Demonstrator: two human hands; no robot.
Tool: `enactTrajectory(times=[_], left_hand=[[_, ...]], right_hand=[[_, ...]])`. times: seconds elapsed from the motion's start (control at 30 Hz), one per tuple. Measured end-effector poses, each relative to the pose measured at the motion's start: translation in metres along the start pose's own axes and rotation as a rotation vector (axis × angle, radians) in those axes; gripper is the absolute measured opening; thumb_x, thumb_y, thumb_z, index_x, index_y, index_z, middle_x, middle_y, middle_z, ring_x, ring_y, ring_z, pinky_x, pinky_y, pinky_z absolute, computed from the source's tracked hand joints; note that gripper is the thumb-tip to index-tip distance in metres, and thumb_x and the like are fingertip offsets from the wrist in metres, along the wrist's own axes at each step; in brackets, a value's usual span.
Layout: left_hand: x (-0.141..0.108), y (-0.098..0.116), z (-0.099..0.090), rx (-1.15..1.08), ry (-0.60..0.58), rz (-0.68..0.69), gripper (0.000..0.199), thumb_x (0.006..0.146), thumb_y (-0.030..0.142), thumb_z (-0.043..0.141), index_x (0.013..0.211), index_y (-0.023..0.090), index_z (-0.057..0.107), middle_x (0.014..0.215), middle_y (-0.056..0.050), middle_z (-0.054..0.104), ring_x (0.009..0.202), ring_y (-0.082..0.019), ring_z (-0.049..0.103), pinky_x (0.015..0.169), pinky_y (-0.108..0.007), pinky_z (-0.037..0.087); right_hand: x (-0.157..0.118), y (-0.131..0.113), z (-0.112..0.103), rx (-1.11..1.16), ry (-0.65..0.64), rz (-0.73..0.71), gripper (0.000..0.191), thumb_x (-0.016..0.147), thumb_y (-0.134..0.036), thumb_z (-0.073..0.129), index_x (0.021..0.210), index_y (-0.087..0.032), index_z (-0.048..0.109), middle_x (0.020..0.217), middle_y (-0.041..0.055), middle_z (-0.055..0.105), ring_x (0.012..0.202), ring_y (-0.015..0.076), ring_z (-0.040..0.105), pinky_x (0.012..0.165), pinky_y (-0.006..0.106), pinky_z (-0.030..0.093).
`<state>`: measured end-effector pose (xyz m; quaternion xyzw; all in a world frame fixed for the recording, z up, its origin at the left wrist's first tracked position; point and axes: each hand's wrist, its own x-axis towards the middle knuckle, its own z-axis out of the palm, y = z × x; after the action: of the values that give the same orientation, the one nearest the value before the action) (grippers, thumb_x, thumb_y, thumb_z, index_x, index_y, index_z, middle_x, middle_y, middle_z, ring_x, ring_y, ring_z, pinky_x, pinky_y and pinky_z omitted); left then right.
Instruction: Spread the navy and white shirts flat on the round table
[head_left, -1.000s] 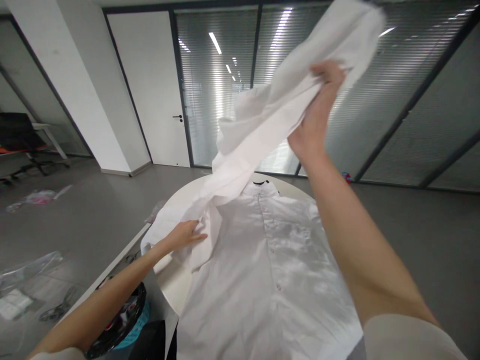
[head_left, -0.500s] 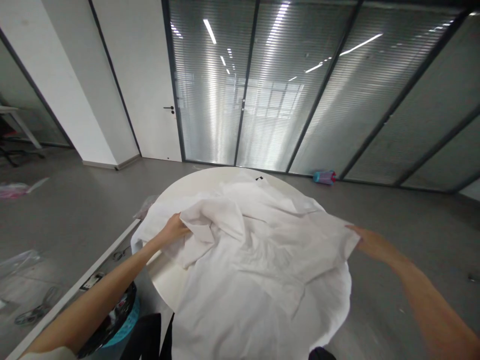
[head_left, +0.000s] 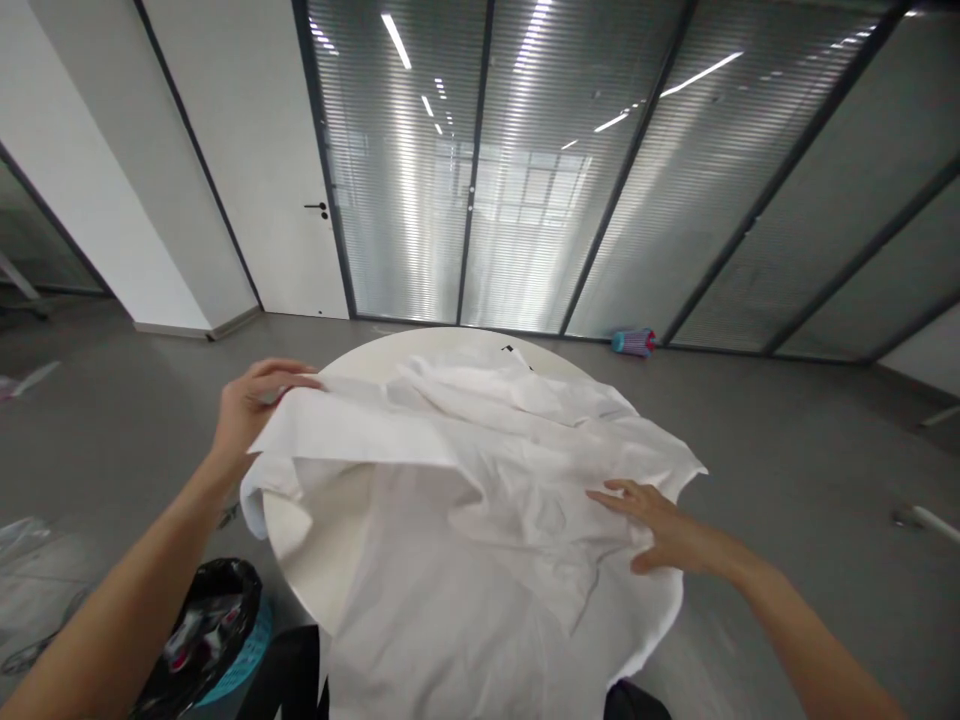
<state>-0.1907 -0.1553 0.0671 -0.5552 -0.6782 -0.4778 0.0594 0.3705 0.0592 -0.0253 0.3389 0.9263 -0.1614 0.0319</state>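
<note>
A white shirt [head_left: 517, 520] lies wrinkled across a round cream table [head_left: 337, 540], its lower part hanging over the near edge toward me. At the table's left side, my left hand [head_left: 259, 400] pinches the cloth and holds a flap of it raised. Bare tabletop shows beneath that flap. Over the shirt's right part is my right hand [head_left: 660, 525], fingers spread and gripping nothing; whether the fingertips touch the fabric I cannot tell. A small black mark shows near the shirt's far end.
A blue bin [head_left: 240, 660] lined with a black bag stands at the lower left, holding rubbish. Clear plastic [head_left: 37, 560] lies on the floor at left. A blue and pink striped bundle [head_left: 634, 343] sits by the glass wall [head_left: 525, 200]. A white door [head_left: 255, 180] is behind.
My left hand has moved left and away from me, pulling the cloth out to the left. My right hand has let go of the right corner and moved inward over the shirt.
</note>
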Motion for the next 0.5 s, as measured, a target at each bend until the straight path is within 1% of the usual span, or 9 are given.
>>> enactTrajectory(times=[0.07, 0.13, 0.2, 0.27, 0.3, 0.37, 0.43, 0.47, 0.5], left_hand=[[0.004, -0.019, -0.015, 0.206, 0.041, 0.02, 0.035, 0.083, 0.051, 0.056, 0.081, 0.023, 0.078, 0.119, -0.008, 0.068, 0.115, -0.035, 0.058, 0.109, -0.056, 0.036], [0.002, -0.038, -0.027, 0.389, 0.038, -0.008, 0.04, 0.08, 0.052, 0.054, 0.074, 0.02, 0.078, 0.119, -0.014, 0.067, 0.116, -0.041, 0.055, 0.109, -0.065, 0.03], [-0.01, -0.043, -0.035, 0.422, -0.029, -0.093, 0.04, 0.079, 0.052, 0.053, 0.08, 0.021, 0.079, 0.105, -0.015, 0.07, 0.102, -0.039, 0.061, 0.099, -0.063, 0.04], [-0.033, -0.031, -0.04, 0.253, -0.229, -0.224, 0.042, 0.082, 0.053, 0.055, 0.108, 0.028, 0.076, 0.082, -0.007, 0.07, 0.078, -0.03, 0.064, 0.079, -0.048, 0.054], [-0.047, -0.019, -0.039, 0.112, -0.37, -0.305, 0.049, 0.084, 0.054, 0.056, 0.127, 0.033, 0.067, 0.07, -0.002, 0.067, 0.066, -0.025, 0.063, 0.068, -0.04, 0.055], [-0.078, 0.009, -0.031, -0.216, -0.683, -0.456, 0.072, 0.089, 0.054, 0.057, 0.155, 0.041, 0.032, 0.058, 0.005, 0.062, 0.055, -0.02, 0.061, 0.057, -0.03, 0.053], [-0.105, 0.033, -0.013, -0.448, -0.958, -0.572, 0.094, 0.088, 0.055, 0.061, 0.16, 0.039, 0.002, 0.067, 0.003, 0.069, 0.053, -0.019, 0.066, 0.052, -0.027, 0.052], [-0.115, 0.042, -0.001, -0.52, -1.032, -0.616, 0.102, 0.088, 0.056, 0.063, 0.158, 0.039, -0.009, 0.077, 0.0, 0.072, 0.056, -0.02, 0.069, 0.052, -0.027, 0.052], [-0.123, 0.047, 0.011, -0.582, -1.067, -0.651, 0.108, 0.088, 0.057, 0.064, 0.156, 0.04, -0.018, 0.088, -0.003, 0.074, 0.06, -0.021, 0.071, 0.052, -0.027, 0.053]], right_hand=[[0.0, -0.001, 0.001, -0.034, 0.068, -0.013, 0.066, 0.073, -0.03, 0.074, 0.136, -0.041, 0.061, 0.146, 0.0095, 0.053, 0.131, 0.0348, 0.051, 0.107, 0.054, 0.043], [-0.001, -0.003, 0.001, -0.113, 0.187, -0.03, 0.039, 0.082, -0.03, 0.066, 0.119, -0.038, 0.074, 0.135, 0.011, 0.059, 0.119, 0.0318, 0.059, 0.102, 0.053, 0.047], [-0.004, -0.006, 0.0, -0.212, 0.305, -0.009, 0.03, 0.085, -0.026, 0.059, 0.106, -0.034, 0.079, 0.119, 0.0126, 0.065, 0.104, 0.0291, 0.065, 0.095, 0.05, 0.052], [-0.008, -0.01, 0.0, -0.272, 0.398, 0.083, 0.032, 0.087, -0.026, 0.054, 0.106, -0.032, 0.079, 0.107, 0.0134, 0.068, 0.094, 0.0294, 0.068, 0.089, 0.05, 0.054], [-0.01, -0.013, 0.0, -0.272, 0.427, 0.151, 0.035, 0.088, -0.027, 0.051, 0.11, -0.031, 0.077, 0.103, 0.0136, 0.069, 0.092, 0.031, 0.069, 0.086, 0.05, 0.055], [-0.012, -0.019, 0.002, -0.177, 0.423, 0.284, 0.042, 0.092, -0.031, 0.042, 0.123, -0.031, 0.071, 0.093, 0.0132, 0.073, 0.083, 0.0333, 0.072, 0.079, 0.051, 0.057], [-0.009, -0.028, 0.004, 0.054, 0.312, 0.349, 0.052, 0.096, -0.034, 0.029, 0.137, -0.03, 0.06, 0.077, 0.0105, 0.073, 0.067, 0.0313, 0.072, 0.067, 0.047, 0.06], [-0.006, -0.032, 0.004, 0.172, 0.256, 0.35, 0.057, 0.098, -0.035, 0.021, 0.143, -0.029, 0.054, 0.072, 0.0089, 0.072, 0.059, 0.0292, 0.071, 0.061, 0.044, 0.06], [-0.002, -0.037, 0.004, 0.236, 0.242, 0.326, 0.061, 0.098, -0.034, 0.014, 0.148, -0.028, 0.048, 0.07, 0.008, 0.072, 0.054, 0.0271, 0.069, 0.056, 0.04, 0.06]])
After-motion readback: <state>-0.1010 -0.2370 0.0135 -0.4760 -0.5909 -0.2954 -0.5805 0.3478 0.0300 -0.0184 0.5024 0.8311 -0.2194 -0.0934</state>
